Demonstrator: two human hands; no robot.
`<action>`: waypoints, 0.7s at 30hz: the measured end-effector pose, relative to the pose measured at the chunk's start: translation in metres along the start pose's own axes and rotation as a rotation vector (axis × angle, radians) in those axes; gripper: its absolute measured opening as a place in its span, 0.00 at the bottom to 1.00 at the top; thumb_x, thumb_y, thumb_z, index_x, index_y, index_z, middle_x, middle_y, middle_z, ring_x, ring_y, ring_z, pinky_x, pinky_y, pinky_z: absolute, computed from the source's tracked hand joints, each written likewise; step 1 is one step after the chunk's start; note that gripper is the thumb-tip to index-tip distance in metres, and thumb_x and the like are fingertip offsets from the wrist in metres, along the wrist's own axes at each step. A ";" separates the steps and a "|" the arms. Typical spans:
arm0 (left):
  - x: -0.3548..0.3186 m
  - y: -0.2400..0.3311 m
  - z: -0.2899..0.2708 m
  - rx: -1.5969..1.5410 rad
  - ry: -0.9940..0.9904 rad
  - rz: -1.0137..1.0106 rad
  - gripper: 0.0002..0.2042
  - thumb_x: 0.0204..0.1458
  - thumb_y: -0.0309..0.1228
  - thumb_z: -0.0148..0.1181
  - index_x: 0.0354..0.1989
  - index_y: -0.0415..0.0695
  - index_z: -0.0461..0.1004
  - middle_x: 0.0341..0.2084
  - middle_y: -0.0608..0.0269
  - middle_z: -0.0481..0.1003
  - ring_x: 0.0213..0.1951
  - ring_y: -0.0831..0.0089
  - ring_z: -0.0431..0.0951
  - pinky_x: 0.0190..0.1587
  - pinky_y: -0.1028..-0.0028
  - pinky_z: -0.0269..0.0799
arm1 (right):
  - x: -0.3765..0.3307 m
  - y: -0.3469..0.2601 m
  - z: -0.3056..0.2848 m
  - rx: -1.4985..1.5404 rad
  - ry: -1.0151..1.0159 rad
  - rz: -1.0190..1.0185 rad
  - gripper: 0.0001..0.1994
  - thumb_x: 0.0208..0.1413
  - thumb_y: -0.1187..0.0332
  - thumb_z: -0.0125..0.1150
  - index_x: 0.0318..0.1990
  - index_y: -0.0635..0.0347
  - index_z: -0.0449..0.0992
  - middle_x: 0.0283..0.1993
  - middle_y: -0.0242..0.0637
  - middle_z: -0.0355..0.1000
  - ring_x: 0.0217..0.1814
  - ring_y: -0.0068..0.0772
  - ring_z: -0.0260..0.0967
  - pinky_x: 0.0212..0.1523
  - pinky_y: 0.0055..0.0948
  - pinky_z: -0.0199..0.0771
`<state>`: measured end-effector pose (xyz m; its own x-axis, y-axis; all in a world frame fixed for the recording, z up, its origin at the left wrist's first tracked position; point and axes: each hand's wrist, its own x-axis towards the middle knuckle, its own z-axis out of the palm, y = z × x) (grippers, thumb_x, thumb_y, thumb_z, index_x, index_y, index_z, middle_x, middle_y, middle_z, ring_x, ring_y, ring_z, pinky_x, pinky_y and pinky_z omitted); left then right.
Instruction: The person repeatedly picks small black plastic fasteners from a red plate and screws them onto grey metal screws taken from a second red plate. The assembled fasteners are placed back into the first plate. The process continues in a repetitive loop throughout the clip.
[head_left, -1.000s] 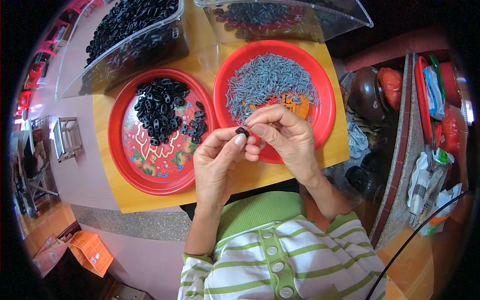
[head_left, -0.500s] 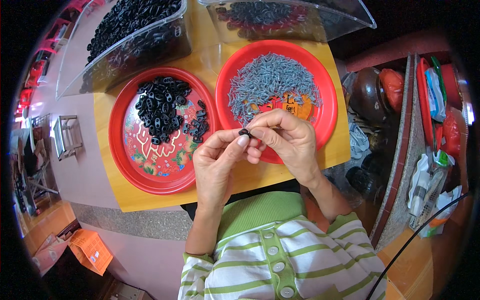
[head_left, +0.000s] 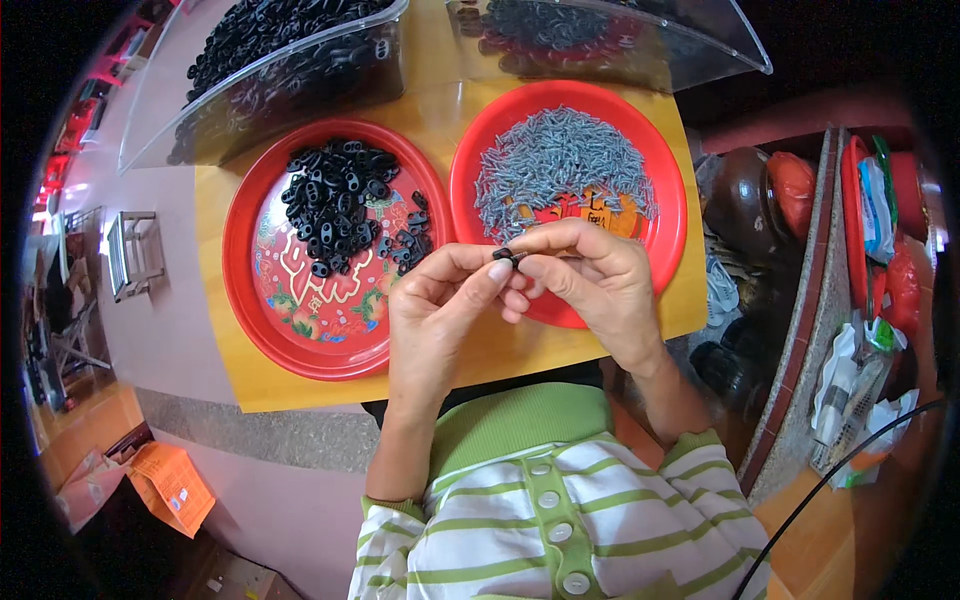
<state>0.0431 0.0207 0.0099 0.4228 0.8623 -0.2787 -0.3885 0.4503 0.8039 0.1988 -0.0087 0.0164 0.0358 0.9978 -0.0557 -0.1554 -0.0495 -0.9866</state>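
Black piece point(head_left: 505, 256) sits pinched in left hand point(head_left: 440, 302), against fingertips point(head_left: 531, 266) of right hand point(head_left: 600, 285).

Beyond the left grip point(head_left: 435, 310), smooth, black plastic-looking pieces point(head_left: 335, 200) lie in a glossy red tray point(head_left: 310, 365); beyond the right grip point(head_left: 605, 285), grey metallic screws point(head_left: 560, 150) fill a smooth red plastic plate point(head_left: 672, 235). The surface point(head_left: 265, 388) beneath both looks like smooth wood; behind the grips, the shirt point(head_left: 640, 510) is matt cloth.
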 end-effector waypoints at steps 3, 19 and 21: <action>-0.001 0.001 -0.002 0.021 0.000 -0.004 0.06 0.54 0.23 0.53 0.35 0.32 0.72 0.29 0.56 0.76 0.28 0.76 0.76 0.32 0.79 0.73 | 0.001 0.002 -0.002 -0.085 -0.003 -0.035 0.06 0.54 0.75 0.56 0.39 0.66 0.73 0.34 0.33 0.74 0.32 0.18 0.71 0.31 0.18 0.73; -0.002 -0.001 -0.002 0.089 0.002 0.032 0.05 0.53 0.23 0.53 0.34 0.32 0.73 0.26 0.57 0.76 0.25 0.76 0.75 0.27 0.79 0.71 | 0.000 -0.003 0.001 -0.223 -0.010 -0.055 0.03 0.53 0.77 0.56 0.35 0.65 0.74 0.28 0.32 0.73 0.31 0.18 0.71 0.30 0.18 0.72; -0.003 0.000 -0.004 0.058 0.003 0.025 0.06 0.53 0.23 0.53 0.35 0.33 0.72 0.26 0.57 0.76 0.25 0.76 0.76 0.27 0.79 0.72 | 0.002 -0.003 0.003 -0.174 -0.018 -0.030 0.04 0.53 0.77 0.55 0.36 0.65 0.74 0.29 0.32 0.73 0.32 0.18 0.71 0.31 0.18 0.72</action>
<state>0.0385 0.0190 0.0088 0.4114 0.8737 -0.2597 -0.3507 0.4147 0.8396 0.1964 -0.0066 0.0197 0.0204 0.9995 -0.0246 0.0188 -0.0250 -0.9995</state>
